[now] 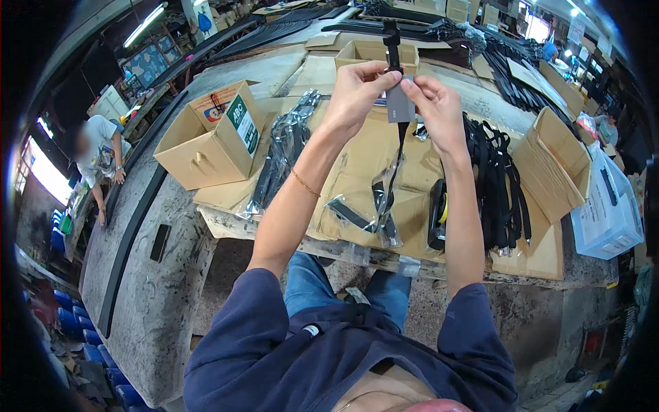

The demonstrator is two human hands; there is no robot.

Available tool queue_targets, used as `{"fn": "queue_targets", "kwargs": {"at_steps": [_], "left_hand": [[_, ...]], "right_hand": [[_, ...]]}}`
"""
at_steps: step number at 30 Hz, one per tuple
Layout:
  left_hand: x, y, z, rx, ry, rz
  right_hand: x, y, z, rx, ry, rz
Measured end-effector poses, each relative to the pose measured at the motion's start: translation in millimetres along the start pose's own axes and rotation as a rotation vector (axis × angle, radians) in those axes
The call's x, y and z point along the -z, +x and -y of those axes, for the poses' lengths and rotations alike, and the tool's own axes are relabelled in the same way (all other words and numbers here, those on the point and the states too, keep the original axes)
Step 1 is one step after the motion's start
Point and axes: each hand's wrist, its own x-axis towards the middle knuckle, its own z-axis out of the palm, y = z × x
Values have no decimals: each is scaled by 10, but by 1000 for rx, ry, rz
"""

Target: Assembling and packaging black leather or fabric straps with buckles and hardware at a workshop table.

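A black belt (391, 42) hangs upright between my raised hands, its buckle end on top. My left hand (353, 99) pinches it just below the buckle, thumb and fingers closed. A grey hang tag (398, 106) dangles there, and the closed fingertips of my right hand (437, 113) grip its upper right edge. Below the tag the strap runs down to the cardboard, where a clear plastic bag (390, 230) lies around its lower part. Several bagged belts (283, 151) lie to the left. Several loose black belts (501, 178) are heaped to the right.
Open cardboard boxes stand at left (206, 154), at the back (357, 51) and tilted at right (552, 154). A translucent blue bin (604, 206) is at far right. Near the loose belts sits a black object with yellow (439, 213). Another person (103, 151) leans at far left.
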Motion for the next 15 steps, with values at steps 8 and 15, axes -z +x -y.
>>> {"fn": "queue_targets", "kwargs": {"at_steps": [8, 15], "left_hand": [[-138, -95, 48, 76, 61, -44], [-113, -86, 259, 105, -84, 41]], "right_hand": [[174, -88, -124, -78, -28, 2], [267, -83, -237, -54, 93, 36]]}}
